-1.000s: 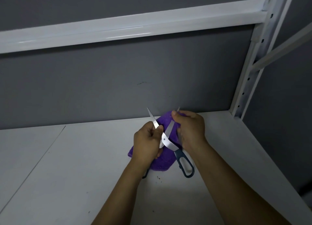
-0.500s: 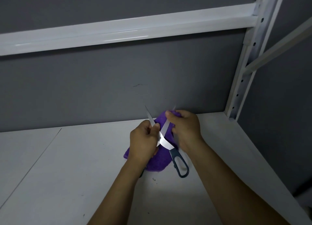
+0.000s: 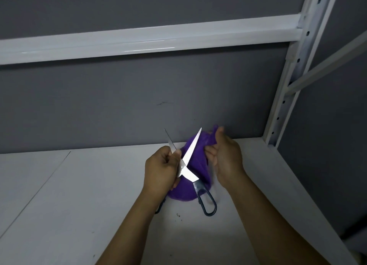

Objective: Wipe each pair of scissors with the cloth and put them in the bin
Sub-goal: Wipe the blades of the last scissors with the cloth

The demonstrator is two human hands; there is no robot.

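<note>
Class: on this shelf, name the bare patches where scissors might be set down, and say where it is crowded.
Bare: the shelf board left of the left hand, up to the wall; a strip between the right hand and the upright post. Crowded: the middle, where both hands hold scissors and cloth.

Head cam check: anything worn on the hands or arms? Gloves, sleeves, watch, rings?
Nothing worn that shows. The left hand and right hand are bare, with no gloves. The left forearm and right forearm are bare down to the frame edge, so no sleeve is in view. No watch, band or ring is visible, though the dim light could hide a thin ring.
</note>
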